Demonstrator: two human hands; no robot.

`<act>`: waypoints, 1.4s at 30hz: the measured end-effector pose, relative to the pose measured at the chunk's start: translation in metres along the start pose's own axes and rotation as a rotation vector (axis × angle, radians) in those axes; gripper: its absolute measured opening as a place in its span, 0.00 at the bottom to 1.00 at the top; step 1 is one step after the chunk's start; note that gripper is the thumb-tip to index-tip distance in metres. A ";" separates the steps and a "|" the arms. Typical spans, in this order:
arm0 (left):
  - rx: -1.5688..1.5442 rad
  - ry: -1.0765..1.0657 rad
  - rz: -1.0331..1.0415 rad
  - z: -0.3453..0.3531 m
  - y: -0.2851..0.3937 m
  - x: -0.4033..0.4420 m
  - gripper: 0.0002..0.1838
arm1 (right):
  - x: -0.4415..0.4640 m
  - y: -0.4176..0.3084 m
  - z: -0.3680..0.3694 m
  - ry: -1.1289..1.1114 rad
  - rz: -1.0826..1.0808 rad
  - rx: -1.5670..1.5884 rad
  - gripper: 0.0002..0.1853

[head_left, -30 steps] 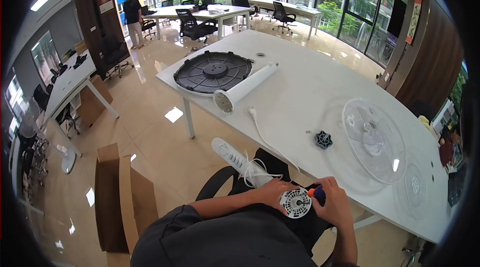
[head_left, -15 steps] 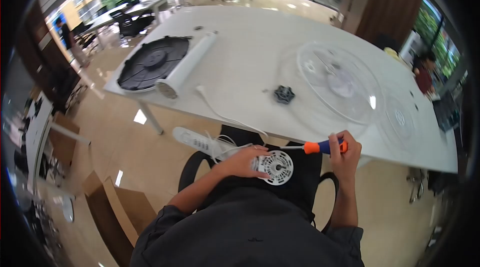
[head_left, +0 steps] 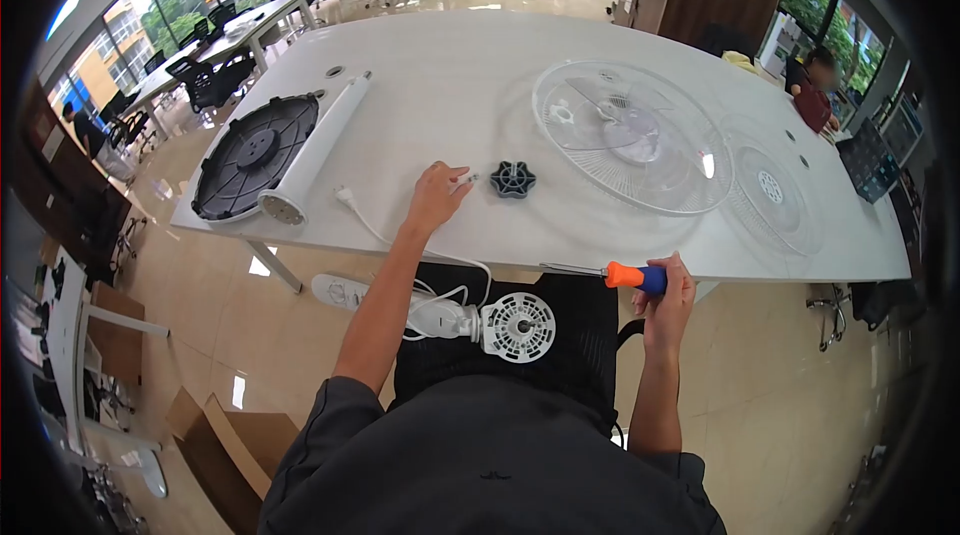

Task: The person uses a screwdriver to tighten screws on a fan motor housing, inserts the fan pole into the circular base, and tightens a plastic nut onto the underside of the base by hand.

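Left hand (head_left: 437, 200), fingers parted, seemingly fetches a small part (head_left: 474, 179), needing a pinch; right hand (head_left: 671, 297) clasps a screwdriver (head_left: 625, 276).

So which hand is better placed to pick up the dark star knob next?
Probably the left hand: it reaches over the white table, close to the dark star knob, no tool visible. The right hand grips the screwdriver, farther away.

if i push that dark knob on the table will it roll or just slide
Probably slide: the knob lies flat on the table. Its lobed shape should make it easy to grip. It looks like plastic, so likely light and stiff.
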State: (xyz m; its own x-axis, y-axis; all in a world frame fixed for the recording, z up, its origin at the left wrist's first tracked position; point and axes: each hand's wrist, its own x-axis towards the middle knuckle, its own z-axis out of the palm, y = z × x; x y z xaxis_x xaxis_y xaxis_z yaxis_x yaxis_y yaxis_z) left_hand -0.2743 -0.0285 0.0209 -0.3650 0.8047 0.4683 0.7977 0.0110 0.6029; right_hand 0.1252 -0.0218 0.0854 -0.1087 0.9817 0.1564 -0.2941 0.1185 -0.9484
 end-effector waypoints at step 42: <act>-1.642 0.320 -0.485 -0.060 0.120 -0.112 0.12 | -0.084 0.017 0.081 -0.387 0.125 0.091 0.22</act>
State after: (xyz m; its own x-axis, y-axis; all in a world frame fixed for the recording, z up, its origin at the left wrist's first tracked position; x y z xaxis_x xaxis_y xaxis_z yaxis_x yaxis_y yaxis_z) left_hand -0.1659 -0.1530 0.0796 -0.6375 0.7695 0.0378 -0.6050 -0.5305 0.5937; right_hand 0.0525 -0.1145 0.0780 -0.4926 0.8573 0.1498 -0.3370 -0.0292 -0.9411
